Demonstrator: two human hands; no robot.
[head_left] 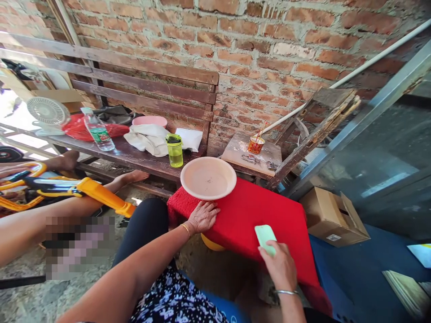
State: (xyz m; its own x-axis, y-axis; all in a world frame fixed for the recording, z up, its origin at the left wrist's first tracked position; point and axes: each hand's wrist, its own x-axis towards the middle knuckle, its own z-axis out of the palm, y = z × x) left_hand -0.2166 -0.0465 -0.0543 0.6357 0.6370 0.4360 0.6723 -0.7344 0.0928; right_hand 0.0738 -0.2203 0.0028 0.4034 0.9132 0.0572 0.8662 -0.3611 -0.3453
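Note:
My right hand [280, 264] grips a flat, mint-green block with rounded corners [265, 235] above the right part of the red cloth [269, 202]. Its exact kind is unclear. My left hand [204, 217] lies flat near the cloth's front left edge, palm down, with its fingers stretched out and holding nothing. Just beyond those fingertips stands a pale pink basin [208, 178]. Small dark specks show on the basin's bottom. The cloth covers a low table in front of my knees.
A wooden bench [144, 163] along the brick wall carries a green cup [174, 150], a water bottle [99, 132] and a small fan [48, 112]. At right sits a cardboard box [332, 217]. Another person's legs [77, 202] and an orange-framed object [104, 193] occupy the left.

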